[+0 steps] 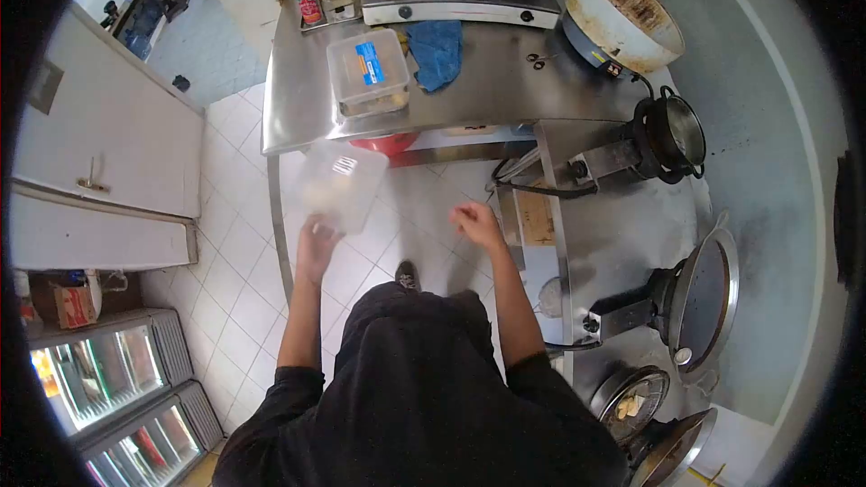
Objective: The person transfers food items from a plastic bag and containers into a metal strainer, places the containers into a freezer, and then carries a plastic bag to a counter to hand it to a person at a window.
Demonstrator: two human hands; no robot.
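Note:
My left hand [317, 245] grips the near edge of a translucent, square plastic container [341, 182] with rounded corners and a small printed white label. It is tilted and slightly blurred, held over the floor just in front of the steel counter [505, 90]; I cannot make out its depth. My right hand [476, 223] is raised to the right, fingers curled in, with nothing visible in them. On the counter ahead stands a clear plastic box [368, 72] with a blue label on top and something pale inside. A blue cloth [437, 52] lies beside it.
A gas stove [460, 11] at the back carries pans, with a blue flame lit at right. Scissors [539, 60] and a large white pot [622, 18] stand farther right. Along the right are burners with a black pot [677, 135] and a wok [705, 302]. Glass-door fridges [104, 370] line the left.

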